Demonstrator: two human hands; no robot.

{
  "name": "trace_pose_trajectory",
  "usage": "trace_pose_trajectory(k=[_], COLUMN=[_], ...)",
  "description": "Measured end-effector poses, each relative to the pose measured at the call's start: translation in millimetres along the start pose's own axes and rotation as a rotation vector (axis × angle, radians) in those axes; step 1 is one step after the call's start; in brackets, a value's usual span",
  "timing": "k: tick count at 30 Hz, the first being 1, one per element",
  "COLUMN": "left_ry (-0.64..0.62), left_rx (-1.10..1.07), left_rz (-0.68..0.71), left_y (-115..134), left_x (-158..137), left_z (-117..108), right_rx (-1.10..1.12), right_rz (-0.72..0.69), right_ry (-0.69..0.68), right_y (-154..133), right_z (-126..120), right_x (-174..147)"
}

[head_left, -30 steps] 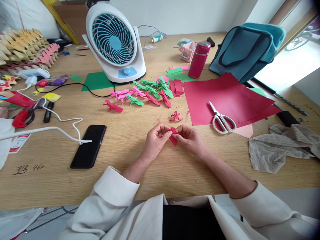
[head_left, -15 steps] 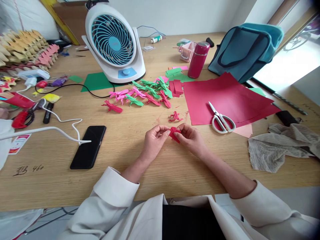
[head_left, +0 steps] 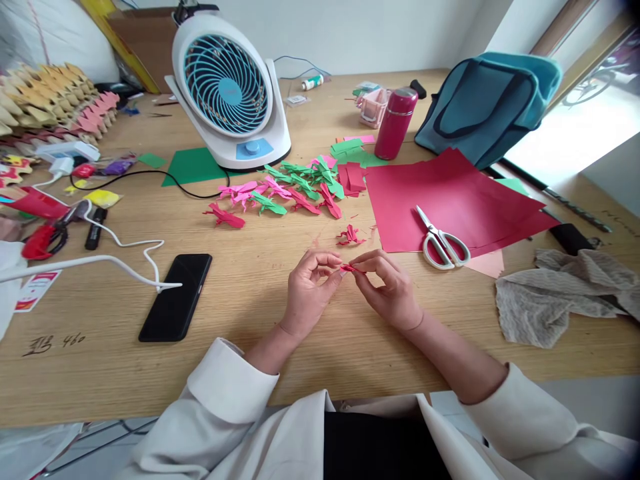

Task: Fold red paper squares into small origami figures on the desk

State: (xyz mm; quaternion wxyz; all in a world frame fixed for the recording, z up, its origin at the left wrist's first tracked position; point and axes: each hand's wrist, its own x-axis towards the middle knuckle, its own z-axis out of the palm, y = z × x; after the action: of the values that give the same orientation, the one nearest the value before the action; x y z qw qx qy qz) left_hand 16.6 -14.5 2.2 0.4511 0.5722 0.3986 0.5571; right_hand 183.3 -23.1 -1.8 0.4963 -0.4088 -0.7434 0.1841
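Observation:
Between my fingertips is a small piece of folded red paper point(head_left: 351, 268), seen nearly edge-on. My left hand point(head_left: 311, 287) pinches its left end between thumb and fingers. From the other side my right hand point(head_left: 389, 285) is closed on its right end. Just beyond my fingers lies a small red folded-paper figure point(head_left: 350, 235) with red scraps around it. Farther back, several folded paper figures in green point(head_left: 303, 177), pink point(head_left: 241, 193) and red point(head_left: 330, 200) are heaped together. White-handled scissors point(head_left: 443, 239) rest on large red paper sheets point(head_left: 450, 193) to the right.
A black phone point(head_left: 176, 298) and white cable point(head_left: 100, 259) lie at left. Behind the figures stands a white fan point(head_left: 230, 93). A red flask point(head_left: 397, 125), a pink basket point(head_left: 373, 108) and a blue bag point(head_left: 485, 110) stand at back right. A grey cloth point(head_left: 560, 293) lies at right.
The folded red paper has turned from showing its broad face to nearly edge-on. My right hand's fingers have shifted their grip, and both hands stay close together.

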Motion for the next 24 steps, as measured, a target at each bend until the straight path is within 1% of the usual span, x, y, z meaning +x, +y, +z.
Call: trace_pose_trajectory(k=[3,6,12,24], left_ry=[-0.03,-0.039,-0.039,-0.031], left_rx=[-0.012,-0.01,-0.038,0.04], left_rz=[0.021,0.026,0.038,0.078], left_y=[1.5,3.4,3.2,1.3], left_x=[-1.1,-1.4,-1.3,-0.4], left_z=[-0.6,-1.0,-0.9,-3.0], right_rx=[-0.038,-0.058,-0.025,0.126], right_rz=[-0.067,-0.085,-0.043,0.08], right_ry=[0.004,0.004,0.007,-0.001], right_y=[1.4,1.9,-3.1,-6.1], right_z=[-3.3,-4.7,-3.3,1.1], right_x=[-0.3,-0.8,0.0,2.4])
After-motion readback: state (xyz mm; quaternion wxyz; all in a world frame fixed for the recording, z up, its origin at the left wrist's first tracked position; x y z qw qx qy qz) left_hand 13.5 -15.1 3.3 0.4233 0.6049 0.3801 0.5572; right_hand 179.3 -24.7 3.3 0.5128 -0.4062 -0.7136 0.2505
